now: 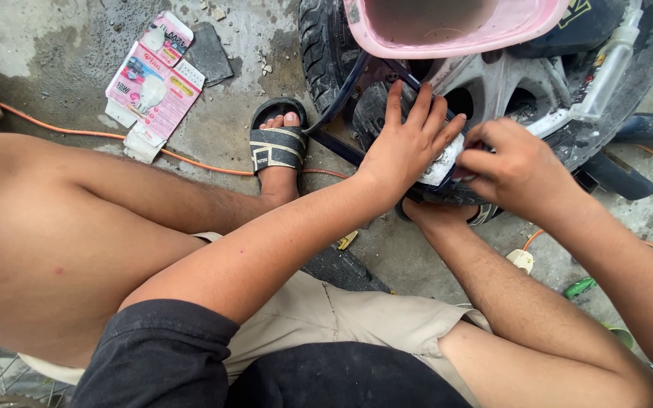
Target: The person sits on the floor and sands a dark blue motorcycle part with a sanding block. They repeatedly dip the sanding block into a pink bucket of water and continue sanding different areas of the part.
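My left hand (410, 143) lies flat with fingers spread on a black inner tube (376, 109) draped over a wheel. My right hand (512, 166) is closed, pinching a small whitish pad (444, 166) against the tube beside my left fingers. The wheel has a black tyre (319, 45) and a grey spoked rim (485, 83). A pink plastic basin (455, 26) rests on top of the wheel.
I squat on rough concrete, my sandalled foot (277, 147) next to the tyre. A flattened pink and white carton (153, 83) lies at far left. An orange cable (77, 130) runs across the floor. A clear plastic bottle (606, 68) leans on the rim.
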